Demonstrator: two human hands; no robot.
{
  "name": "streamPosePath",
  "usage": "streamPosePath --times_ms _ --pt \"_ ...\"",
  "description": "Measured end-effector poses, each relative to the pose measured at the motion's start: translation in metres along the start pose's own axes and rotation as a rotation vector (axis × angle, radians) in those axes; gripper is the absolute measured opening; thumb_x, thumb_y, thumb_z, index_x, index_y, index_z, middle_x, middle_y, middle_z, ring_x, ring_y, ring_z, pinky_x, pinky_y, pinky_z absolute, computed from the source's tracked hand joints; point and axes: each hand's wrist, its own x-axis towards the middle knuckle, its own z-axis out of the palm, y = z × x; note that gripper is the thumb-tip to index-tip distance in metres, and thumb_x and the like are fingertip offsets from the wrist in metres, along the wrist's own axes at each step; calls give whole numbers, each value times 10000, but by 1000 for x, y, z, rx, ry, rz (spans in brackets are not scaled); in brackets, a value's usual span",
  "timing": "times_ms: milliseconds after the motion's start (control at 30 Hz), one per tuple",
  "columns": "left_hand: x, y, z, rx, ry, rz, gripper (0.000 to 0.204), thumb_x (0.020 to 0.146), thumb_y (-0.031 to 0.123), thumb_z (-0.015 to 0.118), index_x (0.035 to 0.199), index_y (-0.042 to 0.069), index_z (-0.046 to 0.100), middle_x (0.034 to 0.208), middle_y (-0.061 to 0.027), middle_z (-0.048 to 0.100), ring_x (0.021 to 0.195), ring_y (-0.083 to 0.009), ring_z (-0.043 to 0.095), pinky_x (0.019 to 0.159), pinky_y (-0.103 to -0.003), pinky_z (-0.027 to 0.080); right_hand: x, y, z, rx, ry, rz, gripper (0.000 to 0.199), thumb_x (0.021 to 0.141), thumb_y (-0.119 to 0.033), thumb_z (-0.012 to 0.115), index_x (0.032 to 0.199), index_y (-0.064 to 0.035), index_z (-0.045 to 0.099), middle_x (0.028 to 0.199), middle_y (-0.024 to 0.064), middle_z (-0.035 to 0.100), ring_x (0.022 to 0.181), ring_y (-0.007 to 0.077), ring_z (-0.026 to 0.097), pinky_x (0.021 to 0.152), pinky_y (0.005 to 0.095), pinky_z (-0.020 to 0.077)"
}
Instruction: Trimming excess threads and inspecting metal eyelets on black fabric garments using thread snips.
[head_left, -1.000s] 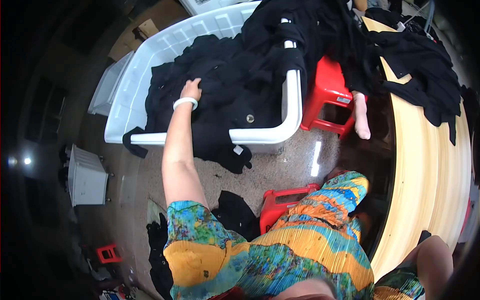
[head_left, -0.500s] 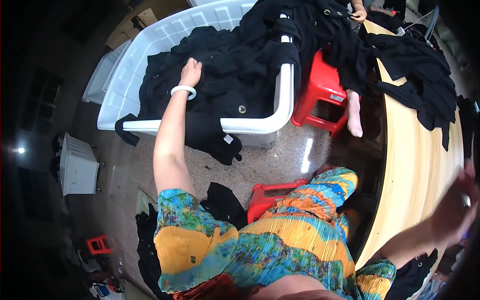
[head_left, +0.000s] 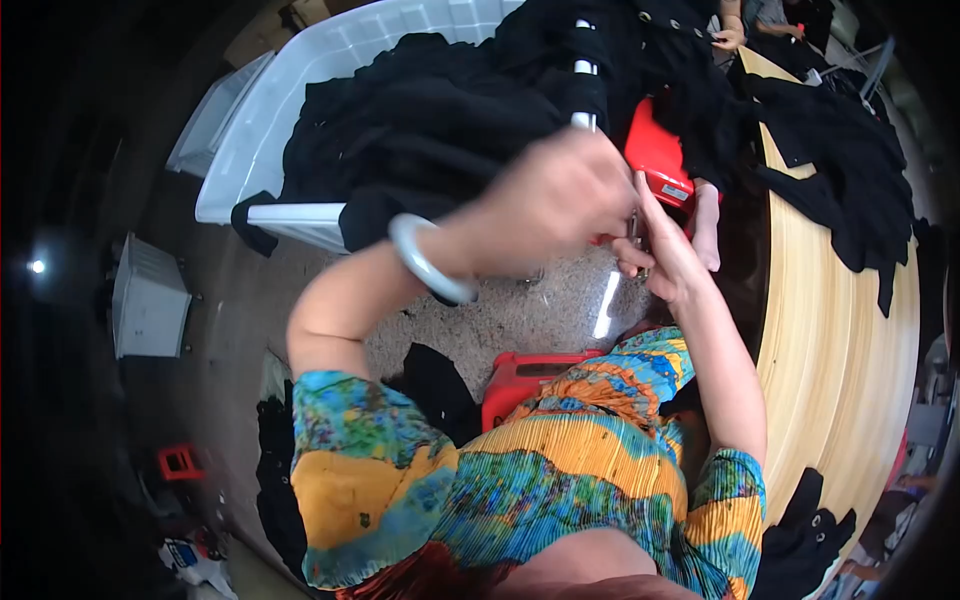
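Note:
My left hand (head_left: 578,190), with a pale bangle (head_left: 428,262) on its wrist, is raised above the near right corner of a white tub (head_left: 295,214). It is blurred and looks closed, knuckles up; what its fingers hold is hidden. Close beside it, my right hand (head_left: 668,255) has its fingers curled round a small shiny metal tool (head_left: 637,222). The tool is mostly covered, so its kind is unclear. Black garments (head_left: 400,110) fill the tub and hang over its rim; those nearest my left arm are smeared by motion.
A red stool (head_left: 655,150) stands right of the tub, another red stool (head_left: 520,385) near my legs. On the right runs a wooden table (head_left: 830,370) with black garments (head_left: 835,150). Another person's hand (head_left: 730,35) is at the far end. Dark cloth (head_left: 440,395) lies on the floor.
My left hand has risen from the garments and moved right. My right hand has swung in from the far right, over the table, to meet it. The view has shifted slightly.

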Motion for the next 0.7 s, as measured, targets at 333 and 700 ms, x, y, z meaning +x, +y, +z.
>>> streamPosePath --times_ms 333,700 --pt "-66 30 111 54 -312 178 207 798 174 561 826 19 426 537 -97 498 485 -259 552 435 -350 414 -17 37 13 -549 98 166 434 623 -316 734 822 6 521 766 4 495 693 64 474 638 216 398" --pt "-146 -78 18 -263 1033 -679 165 868 196 518 867 33 493 753 -37 542 641 -98 520 570 -217 429 -123 -27 -26 420 409 -462 389 710 -185 596 1038 17 537 969 161 598 817 269 603 770 353 499"
